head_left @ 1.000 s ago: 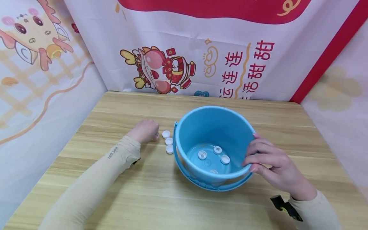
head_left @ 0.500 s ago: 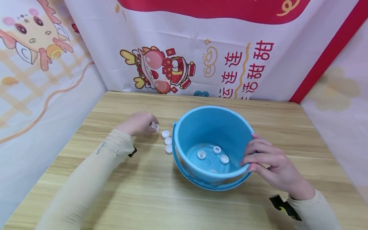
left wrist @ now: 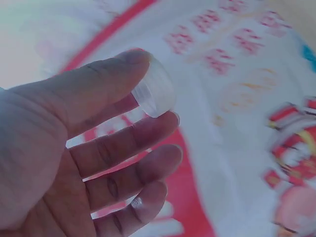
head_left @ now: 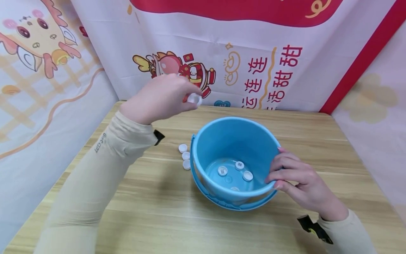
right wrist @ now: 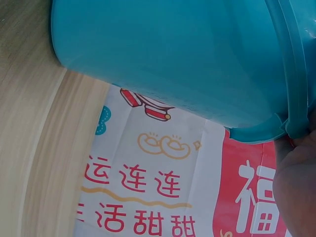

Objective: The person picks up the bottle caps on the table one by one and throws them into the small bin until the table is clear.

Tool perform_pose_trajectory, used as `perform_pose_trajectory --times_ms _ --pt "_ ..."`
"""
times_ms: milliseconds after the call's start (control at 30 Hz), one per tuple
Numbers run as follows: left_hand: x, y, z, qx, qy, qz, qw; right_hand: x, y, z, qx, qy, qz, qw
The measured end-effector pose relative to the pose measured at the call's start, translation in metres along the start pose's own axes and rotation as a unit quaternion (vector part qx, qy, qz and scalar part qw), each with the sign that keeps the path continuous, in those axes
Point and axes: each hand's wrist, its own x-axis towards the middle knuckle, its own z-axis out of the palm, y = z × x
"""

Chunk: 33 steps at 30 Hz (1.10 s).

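Note:
My left hand [head_left: 165, 97] is raised above the table, to the left of and behind a blue bucket [head_left: 236, 141]. Between thumb and fingertips it pinches a white bottle cap [head_left: 195, 100]; the left wrist view shows the cap's [left wrist: 157, 89] ridged side. With fingers inside and thumb outside, my right hand [head_left: 299, 178] grips the bucket's right rim. Several white caps [head_left: 247, 176] lie on the bucket floor, one partly hidden by the near wall. Beside the bucket's left side, three more white caps [head_left: 185, 155] sit in a row on the table.
The bucket stands upright on a wood-grain table [head_left: 152, 211]. Its blue handle [head_left: 222, 204] hangs down around the near left side. A printed cloth [head_left: 234, 31] hangs behind the table, and white printed cloth also covers both sides.
My left hand has picked up a white cap from the table and lifted it up and to the right, away from the tabletop. The right hand and the bucket stay in place.

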Motion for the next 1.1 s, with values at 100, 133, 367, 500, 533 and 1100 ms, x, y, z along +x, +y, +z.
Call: perform_pose_trajectory --times_ms 100,133,367,500,533,1100 --pt "0.005 0.027 -0.013 0.004 0.010 0.036 0.9993 0.000 0.000 0.000 0.000 -0.001 0.001 1.0000" --pt "0.007 0.035 -0.016 0.004 0.011 0.047 0.9988 0.000 -0.001 0.000 0.000 -0.001 0.001 1.0000" --pt "0.017 0.077 -0.022 0.019 0.015 0.117 0.9928 0.002 -0.002 -0.001 0.003 -0.001 0.004 1.0000" --pt "0.025 0.090 -0.019 0.028 -0.002 0.141 0.9896 0.001 -0.001 -0.002 0.003 -0.003 0.006 1.0000" --pt "0.027 0.092 -0.017 0.030 -0.008 0.146 0.9888 0.001 0.000 -0.001 0.003 -0.004 0.007 1.0000" --pt "0.040 0.101 -0.004 0.023 -0.060 0.154 0.9860 -0.007 0.005 -0.002 -0.011 -0.012 0.027 0.9995"
